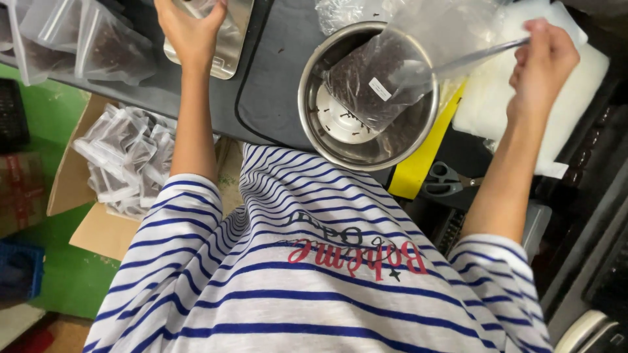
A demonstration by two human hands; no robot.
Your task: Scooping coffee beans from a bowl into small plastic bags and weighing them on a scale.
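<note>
A steel bowl (366, 98) is sitting on a dark mat (275, 72) at the counter edge. A clear bag (386, 72) of dark granules is lying tilted across the bowl, its open mouth pointing toward the right hand (543, 65). The right hand's fingers are closing around the handle of a metal scoop (471, 57), whose head is sitting inside the bag. The left hand (190, 29) is resting on a flat steel scale (226, 39), fingers curled over it; what lies under them cannot be told.

Filled bags (72, 42) are lying on the counter's left end. A cardboard box (98, 189) below is holding more small bags. Scissors (445, 180) are lying beside a yellow strip (425, 160). A white sheet (523, 98) is lying under the right hand. The striped shirt (314, 261) is hiding the counter's near edge.
</note>
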